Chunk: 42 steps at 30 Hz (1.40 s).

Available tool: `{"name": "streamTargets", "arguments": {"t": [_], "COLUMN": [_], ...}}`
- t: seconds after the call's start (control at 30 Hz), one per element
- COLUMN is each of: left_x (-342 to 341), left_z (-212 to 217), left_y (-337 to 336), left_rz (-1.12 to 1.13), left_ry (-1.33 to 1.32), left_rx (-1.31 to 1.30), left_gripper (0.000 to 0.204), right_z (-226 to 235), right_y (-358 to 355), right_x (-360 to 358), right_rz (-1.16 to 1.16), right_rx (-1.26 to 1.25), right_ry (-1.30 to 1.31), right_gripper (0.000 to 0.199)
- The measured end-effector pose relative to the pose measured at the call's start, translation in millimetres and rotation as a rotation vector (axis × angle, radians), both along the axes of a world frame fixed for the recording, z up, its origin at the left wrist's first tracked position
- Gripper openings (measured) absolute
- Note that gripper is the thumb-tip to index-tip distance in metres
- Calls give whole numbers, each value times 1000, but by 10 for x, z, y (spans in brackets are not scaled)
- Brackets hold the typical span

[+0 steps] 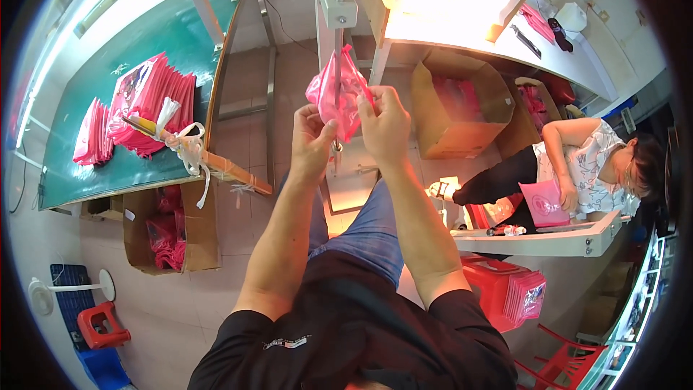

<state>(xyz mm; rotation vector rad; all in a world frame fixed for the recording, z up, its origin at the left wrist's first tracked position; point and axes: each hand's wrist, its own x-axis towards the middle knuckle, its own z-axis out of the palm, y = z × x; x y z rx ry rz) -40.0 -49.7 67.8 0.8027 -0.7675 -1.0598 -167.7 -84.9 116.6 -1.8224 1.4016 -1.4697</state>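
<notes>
A seated person's left hand [312, 141] and right hand [386, 126] both have their fingers closed on one pink plastic bag [338, 94], held up in front of a white upright machine [336, 65]. Piles of pink bags [148, 105] lie on the green desk [108, 173] at left, so much work seems finished; this bag appears mid-step.

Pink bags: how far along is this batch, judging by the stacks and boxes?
Done, apparently: stacks of flat pink bags lie on the green table. In hand: both the left hand and right hand hold one pink bag up at the upright white machine. Left: more pink material fills the cardboard box on the floor; how much, I cannot tell.
</notes>
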Motion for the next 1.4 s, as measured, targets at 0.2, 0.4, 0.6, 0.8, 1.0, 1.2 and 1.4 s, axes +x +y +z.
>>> {"name": "streamTargets", "arguments": {"t": [0.2,0.4,0.6,0.8,1.0,1.2,1.4], "left_x": [136,80,124,23,59,372,532], "left_z": [157,125,7,256,285,501,637], "left_y": [-58,-83,-119,-5,18,9,-411], "left_rz": [126,436,391,142,179,336,346], "left_ry": [-111,-691,-463,-72,-315,-1328,-857], "left_rx": [111,233,233,297,79,-368,-86], "left_gripper": [26,22,16,19,23,30,24], "right_z": [-24,21,51,9,45,315,412], "right_y": [-6,8,5,232,33,-44,-338], "right_x": [-51,-152,-147,-260,-315,-409,-413], "right_rz": [96,-43,-77,113,202,465,626], "right_rx": [82,-93,-116,-415,-443,-96,295], "right_ry": [-144,143,332,583,544,501,184], "right_gripper": [17,13,18,24,10,12,24]}}
